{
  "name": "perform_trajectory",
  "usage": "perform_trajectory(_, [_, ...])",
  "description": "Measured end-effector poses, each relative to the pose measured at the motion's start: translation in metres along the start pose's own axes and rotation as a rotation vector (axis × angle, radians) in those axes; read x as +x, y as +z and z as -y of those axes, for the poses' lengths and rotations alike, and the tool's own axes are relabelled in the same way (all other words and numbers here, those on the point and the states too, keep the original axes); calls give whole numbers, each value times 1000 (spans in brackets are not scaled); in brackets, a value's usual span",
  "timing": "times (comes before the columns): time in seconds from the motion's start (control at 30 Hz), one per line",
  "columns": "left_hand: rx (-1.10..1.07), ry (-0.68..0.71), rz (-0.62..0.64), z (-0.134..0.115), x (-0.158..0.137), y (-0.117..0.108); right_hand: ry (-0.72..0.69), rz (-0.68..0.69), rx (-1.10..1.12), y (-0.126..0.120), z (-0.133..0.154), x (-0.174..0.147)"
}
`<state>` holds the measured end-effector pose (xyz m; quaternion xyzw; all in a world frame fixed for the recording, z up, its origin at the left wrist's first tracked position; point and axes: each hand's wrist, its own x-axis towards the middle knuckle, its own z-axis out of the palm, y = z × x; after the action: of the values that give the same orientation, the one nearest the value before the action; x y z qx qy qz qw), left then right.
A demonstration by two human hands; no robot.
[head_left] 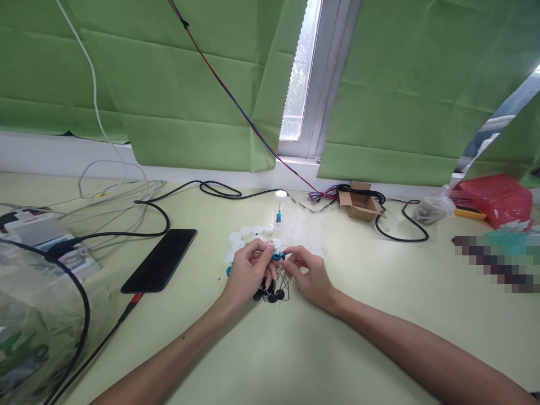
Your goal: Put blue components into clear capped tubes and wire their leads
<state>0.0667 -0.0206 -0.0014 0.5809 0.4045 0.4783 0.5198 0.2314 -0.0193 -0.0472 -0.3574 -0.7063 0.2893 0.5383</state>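
A small blue part with a black end is between my two hands, above the table. My left hand pinches its blue body between thumb and fingers. At the black end, the thumb and fingertips of my right hand close on the same part. Beneath the hands lie several bent metal wire pieces with black round ends. Round white caps are grouped just beyond my left hand. Behind them stands a clear tube with a white cap, and a blue piece shows inside it.
Clear plastic tubes lie beyond my right hand. A black phone is to the left, near a power strip and cables. At the back stand a small cardboard box and a red plastic bag.
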Motion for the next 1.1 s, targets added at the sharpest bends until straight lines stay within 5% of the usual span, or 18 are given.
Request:
perform_trajectory(0.53, [49,18,45,1,-1,1,58,95,-108,-4,12,4])
perform_trajectory(0.8, [21,14,20,-2,-1,1,68,1,-59,-3,11,2])
perform_trajectory(1.1, [-21,-8,0,-2,0,0,-70,-42,-48,-3,10,2])
